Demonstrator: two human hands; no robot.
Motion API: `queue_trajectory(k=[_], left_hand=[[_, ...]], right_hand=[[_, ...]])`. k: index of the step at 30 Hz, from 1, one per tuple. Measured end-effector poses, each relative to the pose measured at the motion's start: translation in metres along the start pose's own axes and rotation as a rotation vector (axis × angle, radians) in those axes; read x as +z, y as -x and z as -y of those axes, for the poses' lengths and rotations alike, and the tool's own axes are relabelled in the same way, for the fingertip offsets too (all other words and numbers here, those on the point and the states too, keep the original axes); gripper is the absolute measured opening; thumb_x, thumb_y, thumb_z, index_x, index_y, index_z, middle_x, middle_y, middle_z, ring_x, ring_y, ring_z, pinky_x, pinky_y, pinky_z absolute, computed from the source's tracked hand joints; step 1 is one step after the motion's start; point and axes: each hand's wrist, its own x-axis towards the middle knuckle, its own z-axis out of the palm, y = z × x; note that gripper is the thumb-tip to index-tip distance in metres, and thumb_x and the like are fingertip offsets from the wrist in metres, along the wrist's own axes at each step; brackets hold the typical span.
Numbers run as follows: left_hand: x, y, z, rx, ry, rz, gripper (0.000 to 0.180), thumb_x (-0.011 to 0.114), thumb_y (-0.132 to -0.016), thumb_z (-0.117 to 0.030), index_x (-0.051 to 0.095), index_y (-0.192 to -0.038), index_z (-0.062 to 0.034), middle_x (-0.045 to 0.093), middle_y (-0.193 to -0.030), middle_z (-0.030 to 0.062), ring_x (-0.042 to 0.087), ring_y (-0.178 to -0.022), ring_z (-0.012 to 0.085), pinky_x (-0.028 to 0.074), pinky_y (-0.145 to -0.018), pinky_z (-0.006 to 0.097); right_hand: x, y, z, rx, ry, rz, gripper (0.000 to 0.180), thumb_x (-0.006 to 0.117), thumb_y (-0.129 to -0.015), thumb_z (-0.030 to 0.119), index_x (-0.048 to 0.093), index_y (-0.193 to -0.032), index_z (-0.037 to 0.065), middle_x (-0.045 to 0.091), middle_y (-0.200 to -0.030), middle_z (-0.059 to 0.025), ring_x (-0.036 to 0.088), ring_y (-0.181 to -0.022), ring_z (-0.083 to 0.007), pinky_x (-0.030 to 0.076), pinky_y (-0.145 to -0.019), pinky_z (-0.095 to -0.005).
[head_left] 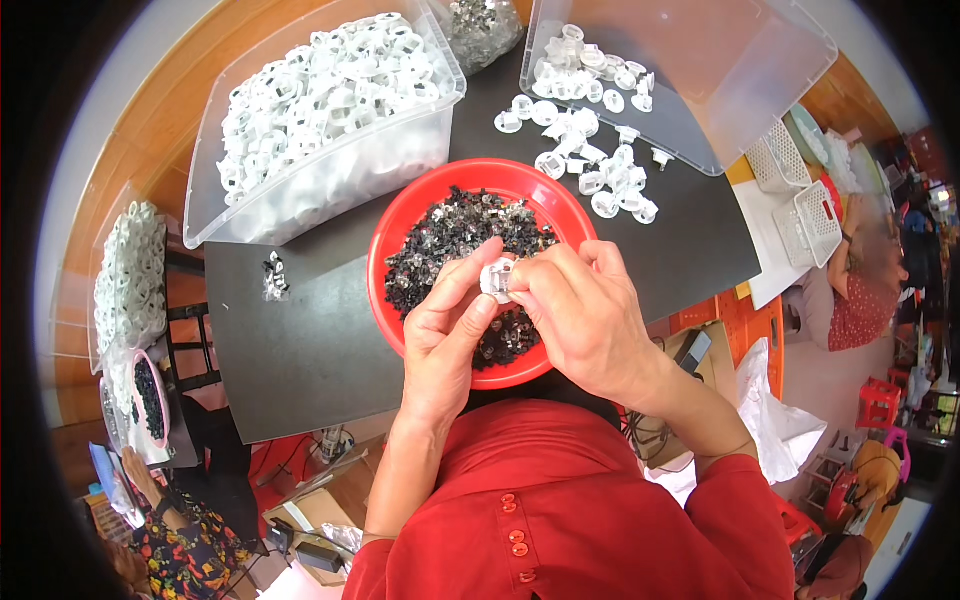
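White plastic fitting [497, 279], small and roundish, sits pinched between both hands just above the near half of the red bowl [400, 215]. The left hand [447, 325] curls under it, thumb and forefinger closed on its left side; the right hand [580, 310] closes over it from the right, fingertips pressing on its top. It looks like an assembly step: a small piece from the bowl seems to be getting pressed into the fitting, though the fingers hide the joint. Seating it would call for a steady squeeze while the left hand keeps the fitting from turning. Its open face appears to point up toward the camera; it is too squat and too covered to tell a long axis.

Under the hands the bowl holds a heap of small black and clear bits [450, 240] on the dark tabletop [300, 330]. Farther off lie loose white fittings [600, 170], a clear tub [215, 215] full of white parts at the far left, and another clear tub [760, 60] nearly bare at the far right.
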Motion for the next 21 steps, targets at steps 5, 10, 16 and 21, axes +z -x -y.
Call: queue_trajectory(k=[5,10,16,21], left_hand=[[-0.003,0.001,0.003,0.053,-0.143,-0.017,0.043,0.056,-0.094,0.0,0.051,-0.137,-0.0004,0.053,-0.123,0.0052,0.054,-0.115,0.0146,0.045,-0.099,0.029],[-0.003,0.001,0.005,0.108,-0.179,-0.012,0.042,0.057,-0.094,-0.001,0.053,-0.136,-0.0005,0.053,-0.122,0.0057,0.054,-0.113,0.0138,0.045,-0.098,0.028],[-0.004,0.001,0.007,0.087,-0.117,-0.02,0.04,0.055,-0.096,-0.003,0.053,-0.136,-0.0007,0.051,-0.129,0.008,0.053,-0.116,0.0146,0.047,-0.098,0.03],[-0.001,0.0,0.008,0.118,-0.111,-0.048,0.038,0.053,-0.097,-0.004,0.053,-0.135,-0.0002,0.049,-0.135,0.01,0.053,-0.118,0.0147,0.047,-0.097,0.028]], right_hand=[[0.002,0.001,-0.001,-0.043,0.106,-0.002,0.014,0.06,-0.081,0.005,0.057,-0.095,0.005,0.048,-0.078,-0.0038,0.051,-0.067,-0.0199,0.039,-0.07,-0.0349],[0.0,-0.002,0.0,-0.085,0.1,0.043,0.017,0.059,-0.081,0.006,0.059,-0.098,0.004,0.049,-0.078,-0.004,0.054,-0.068,-0.0192,0.04,-0.072,-0.0352],[0.007,0.002,-0.003,0.028,-0.092,-0.081,0.019,0.062,-0.085,0.002,0.061,-0.104,0.004,0.056,-0.084,-0.0061,0.057,-0.069,-0.0191,0.043,-0.067,-0.0328],[0.022,0.009,-0.001,0.494,-0.603,-0.087,0.012,0.064,-0.089,0.001,0.062,-0.101,0.001,0.06,-0.084,-0.0076,0.059,-0.066,-0.0129,0.045,-0.058,-0.0273]])
